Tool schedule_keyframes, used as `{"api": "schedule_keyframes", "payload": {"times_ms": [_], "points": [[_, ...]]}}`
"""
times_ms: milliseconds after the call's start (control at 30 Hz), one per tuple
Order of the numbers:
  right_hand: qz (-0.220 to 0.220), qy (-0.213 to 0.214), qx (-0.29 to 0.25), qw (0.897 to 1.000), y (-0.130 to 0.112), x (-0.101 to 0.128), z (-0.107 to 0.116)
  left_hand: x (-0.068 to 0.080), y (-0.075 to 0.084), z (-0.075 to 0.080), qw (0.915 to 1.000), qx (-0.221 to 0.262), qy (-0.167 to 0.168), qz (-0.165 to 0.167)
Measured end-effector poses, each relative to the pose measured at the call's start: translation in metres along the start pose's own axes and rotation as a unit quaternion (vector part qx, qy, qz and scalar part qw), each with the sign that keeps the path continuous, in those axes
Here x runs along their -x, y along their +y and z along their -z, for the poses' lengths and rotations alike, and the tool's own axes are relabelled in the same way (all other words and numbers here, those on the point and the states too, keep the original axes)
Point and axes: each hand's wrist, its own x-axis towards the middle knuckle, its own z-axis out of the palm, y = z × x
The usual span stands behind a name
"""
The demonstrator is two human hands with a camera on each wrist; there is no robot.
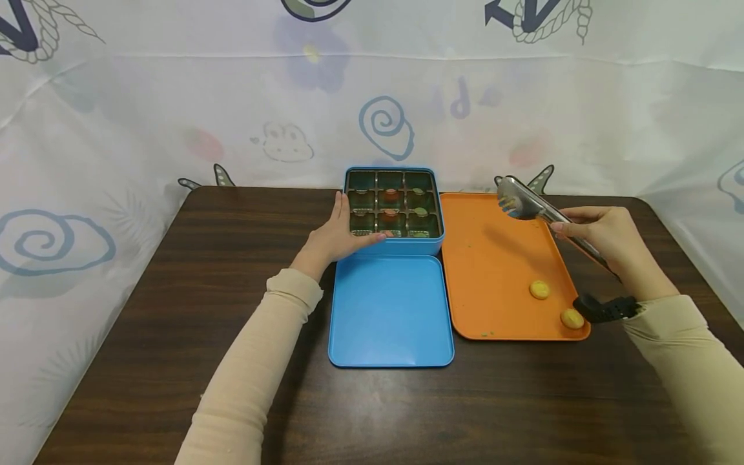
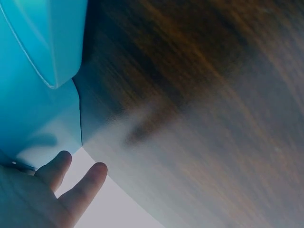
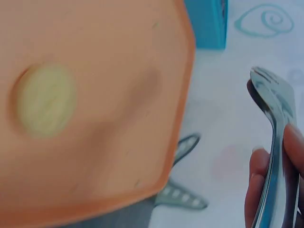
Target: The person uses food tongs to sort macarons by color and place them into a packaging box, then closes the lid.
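My right hand point(image 1: 604, 239) grips a pair of metal tongs point(image 1: 526, 201), fingers curled round the arms. The tongs' tips are held above the far part of the orange tray point(image 1: 494, 258), and I see nothing between them. The right wrist view shows the tong head point(image 3: 273, 95) close up, with my fingers point(image 3: 259, 190) wrapped round the shaft.

My left hand point(image 1: 340, 236) lies flat with straight fingers against the near left corner of the blue tin point(image 1: 395, 203), touching its rim and gripping nothing. The tin is divided into nine compartments; several hold small round pieces, too small to identify.

The blue lid point(image 1: 391, 311) lies flat on the table point(image 1: 174, 290) just near of the tin. The tray sits touching the tin's right side. Two yellow round cookies point(image 1: 539, 290) rest on the tray's near right part, slightly apart from each other.
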Motion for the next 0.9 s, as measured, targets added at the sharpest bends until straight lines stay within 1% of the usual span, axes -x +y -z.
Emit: {"api": "schedule_keyframes", "payload": {"times_ms": [133, 233, 500, 700, 900], "points": [[0.009, 0.002, -0.027, 1.000, -0.023, -0.005, -0.011, 0.000, 0.000, 0.000, 1.0000, -0.003, 0.000, 0.001], [0.015, -0.006, -0.049, 0.999, -0.041, -0.009, -0.020, 0.000, 0.000, 0.000, 1.0000, -0.001, -0.001, 0.001], [0.039, -0.004, -0.067, 0.997, -0.086, -0.022, -0.046, -0.001, -0.001, -0.001, 0.9999, 0.008, -0.001, 0.006], [0.053, -0.001, -0.101, 0.994, -0.111, -0.032, -0.069, -0.001, 0.000, 0.000, 0.9999, 0.011, -0.001, 0.007], [0.054, 0.005, -0.100, 0.994, -0.129, -0.045, -0.090, 0.000, 0.001, 0.001, 1.0000, -0.002, -0.004, 0.003]]}}
